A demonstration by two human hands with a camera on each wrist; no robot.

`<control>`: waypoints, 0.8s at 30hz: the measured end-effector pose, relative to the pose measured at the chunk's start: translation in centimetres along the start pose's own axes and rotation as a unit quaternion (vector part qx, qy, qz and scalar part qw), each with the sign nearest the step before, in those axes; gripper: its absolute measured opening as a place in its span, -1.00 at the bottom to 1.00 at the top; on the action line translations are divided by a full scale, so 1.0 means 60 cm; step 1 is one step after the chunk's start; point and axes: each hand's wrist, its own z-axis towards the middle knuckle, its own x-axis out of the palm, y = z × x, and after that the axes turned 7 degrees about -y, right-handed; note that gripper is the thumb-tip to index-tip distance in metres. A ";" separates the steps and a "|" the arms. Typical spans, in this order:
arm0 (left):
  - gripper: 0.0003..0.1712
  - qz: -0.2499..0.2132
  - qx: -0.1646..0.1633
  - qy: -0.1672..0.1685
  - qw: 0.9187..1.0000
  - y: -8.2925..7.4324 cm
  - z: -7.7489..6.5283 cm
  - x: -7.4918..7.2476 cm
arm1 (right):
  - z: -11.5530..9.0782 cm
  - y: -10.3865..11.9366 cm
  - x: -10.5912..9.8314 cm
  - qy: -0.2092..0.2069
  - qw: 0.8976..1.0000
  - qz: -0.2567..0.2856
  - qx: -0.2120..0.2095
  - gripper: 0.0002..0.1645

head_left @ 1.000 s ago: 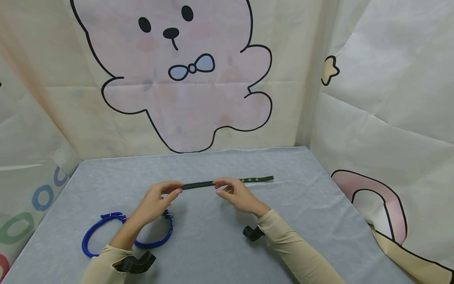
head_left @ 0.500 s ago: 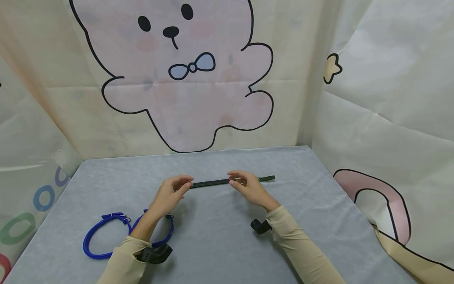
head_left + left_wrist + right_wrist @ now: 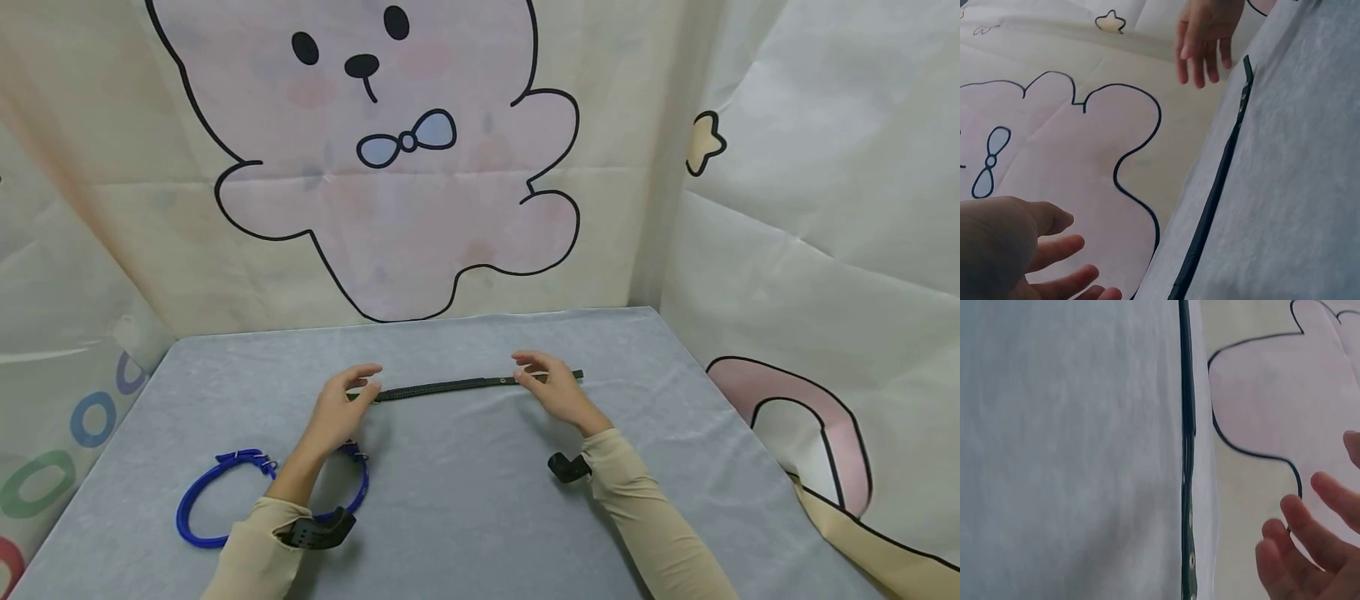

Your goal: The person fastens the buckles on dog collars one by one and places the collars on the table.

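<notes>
A dark green collar (image 3: pixel 442 387) lies stretched out straight along the back half of the table. Metal eyelets run along its right end, seen in the right wrist view on the strap (image 3: pixel 1189 544). My left hand (image 3: pixel 337 408) hovers over its left end, fingers loosely bent and apart from it in the left wrist view. Above the eyelet end is my right hand (image 3: pixel 557 392), fingers spread and holding nothing. Two blue collars, a left one (image 3: pixel 186 510) and a right one (image 3: pixel 364 487), lie buckled into loops at the left, partly hidden by my left forearm.
A pale grey-blue cloth covers the table (image 3: pixel 465 517). Fabric walls stand close behind it and at both sides, the back one (image 3: pixel 420 217) printed with a cartoon bear. Each wrist carries a black camera, such as the right one (image 3: pixel 568 468).
My right hand has moved rightward along the green collar. My left hand went slightly right, then came back left. The collars stay in place.
</notes>
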 end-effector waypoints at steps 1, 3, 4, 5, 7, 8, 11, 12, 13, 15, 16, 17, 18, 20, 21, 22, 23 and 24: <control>-0.54 0.002 -0.005 0.002 1.000 0.001 0.000 -0.004 | 0.001 -0.003 -0.004 -0.004 1.000 -0.006 0.006 -0.53; -0.52 0.009 -0.011 0.004 1.000 0.004 0.002 -0.011 | 0.002 -0.010 -0.012 -0.014 1.000 -0.016 0.018 -0.53; -0.52 0.013 -0.012 0.006 1.000 0.006 0.003 -0.015 | 0.002 -0.014 -0.015 -0.020 0.999 -0.022 0.023 -0.53; -0.51 0.018 -0.012 0.007 1.000 0.007 0.004 -0.018 | 0.003 -0.018 -0.019 -0.024 0.999 -0.033 0.024 -0.52; -0.49 0.029 -0.013 0.009 0.999 0.011 0.005 -0.023 | 0.004 -0.026 -0.026 -0.034 0.998 -0.052 0.030 -0.51; -0.49 0.035 -0.013 0.010 0.999 0.012 0.006 -0.025 | 0.004 -0.030 -0.029 -0.039 0.997 -0.059 0.034 -0.51; -0.46 0.046 -0.018 0.013 0.999 0.016 0.007 -0.031 | 0.004 -0.041 -0.038 -0.048 0.994 -0.085 0.048 -0.47; -0.45 0.048 -0.020 0.015 0.999 0.017 0.008 -0.032 | 0.003 -0.044 -0.041 -0.050 0.993 -0.089 0.057 -0.46; -0.45 0.050 -0.023 0.015 0.998 0.018 0.008 -0.034 | 0.003 -0.047 -0.043 -0.051 0.992 -0.095 0.064 -0.45; -0.44 0.049 -0.028 0.018 0.998 0.019 0.009 -0.036 | 0.004 -0.052 -0.048 -0.053 0.990 -0.102 0.079 -0.43; -0.44 0.048 -0.031 0.019 0.998 0.020 0.009 -0.038 | 0.005 -0.055 -0.050 -0.055 0.989 -0.104 0.084 -0.42; -0.43 0.047 -0.033 0.021 0.998 0.022 0.010 -0.039 | 0.005 -0.057 -0.053 -0.056 0.989 -0.106 0.091 -0.42; -0.43 0.045 -0.037 0.025 0.998 0.023 0.010 -0.040 | 0.006 -0.060 -0.055 -0.058 0.988 -0.110 0.095 -0.41; -0.41 0.040 -0.046 0.032 0.998 0.025 0.009 -0.042 | 0.007 -0.064 -0.059 -0.061 0.986 -0.115 0.106 -0.39; -0.40 0.038 -0.049 0.037 0.997 0.026 0.009 -0.042 | 0.007 -0.066 -0.062 -0.062 0.985 -0.120 0.110 -0.37; -0.40 0.037 -0.053 0.041 0.997 0.027 0.009 -0.043 | 0.007 -0.068 -0.064 -0.062 0.984 -0.125 0.114 -0.36; -0.39 0.037 -0.057 0.045 0.997 0.028 0.009 -0.043 | 0.006 -0.070 -0.066 -0.061 0.982 -0.130 0.120 -0.35; -0.38 0.035 -0.061 0.050 0.996 0.030 0.009 -0.044 | 0.006 -0.072 -0.068 -0.059 0.981 -0.135 0.124 -0.34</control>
